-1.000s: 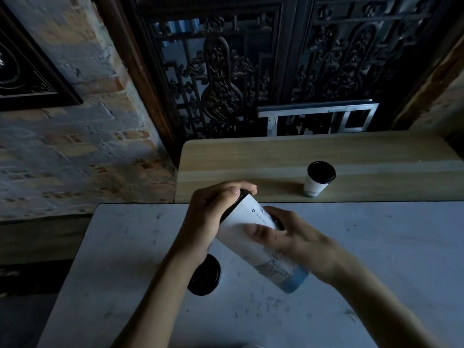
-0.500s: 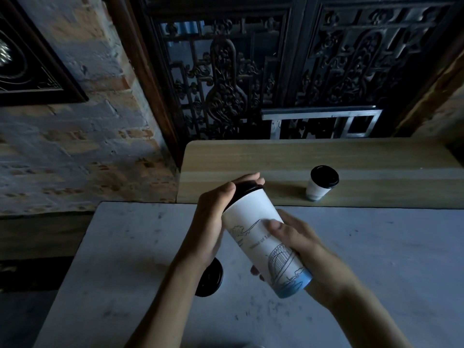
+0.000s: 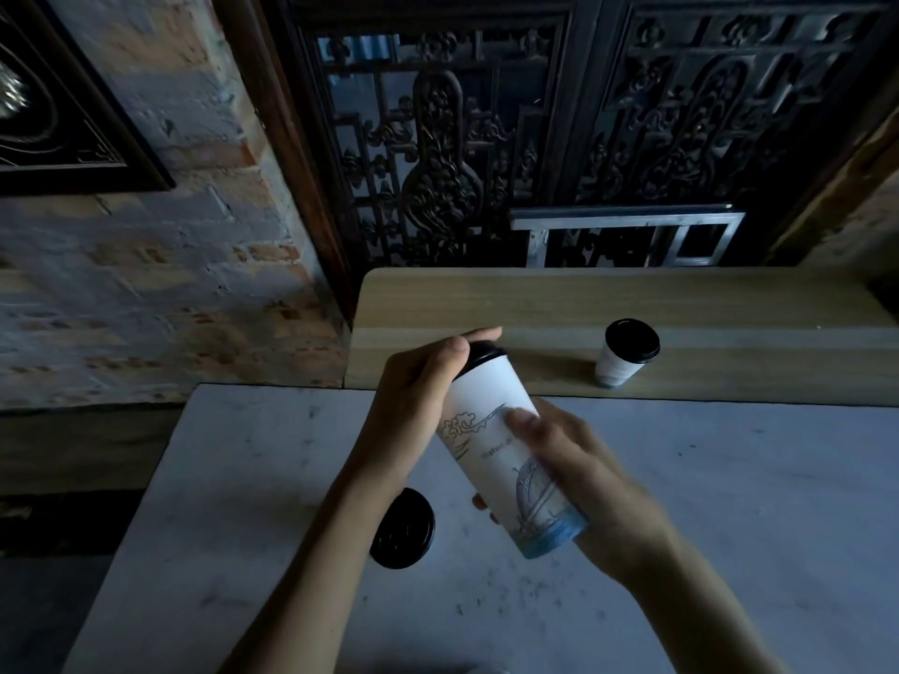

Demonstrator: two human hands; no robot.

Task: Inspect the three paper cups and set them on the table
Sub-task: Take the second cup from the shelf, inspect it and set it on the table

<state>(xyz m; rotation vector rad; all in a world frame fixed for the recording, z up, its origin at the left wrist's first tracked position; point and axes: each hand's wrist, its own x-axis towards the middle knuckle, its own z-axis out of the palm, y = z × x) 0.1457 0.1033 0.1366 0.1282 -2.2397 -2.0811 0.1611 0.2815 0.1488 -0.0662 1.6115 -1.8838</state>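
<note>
Both my hands hold a tall white paper cup [image 3: 491, 430] with a black lid and a blue line drawing, tilted in the air above the grey table [image 3: 729, 503]. My left hand [image 3: 413, 406] wraps its lid end. My right hand [image 3: 579, 474] grips the lower body near the blue base. A second cup [image 3: 404, 530] stands on the table under my left forearm, only its black lid showing. A third, small white cup [image 3: 625, 355] with a black lid stands upright on the wooden bench behind the table.
The wooden bench [image 3: 486, 304] runs along the table's far edge. Behind it stands a dark carved screen [image 3: 535, 138] with a metal frame [image 3: 627, 221]. A brick wall [image 3: 170, 284] lies to the left, beyond the table's left edge.
The held cup has been turned about its axis, so the printed drawing now faces me. It also stands a little more upright. The other two cups have not moved.
</note>
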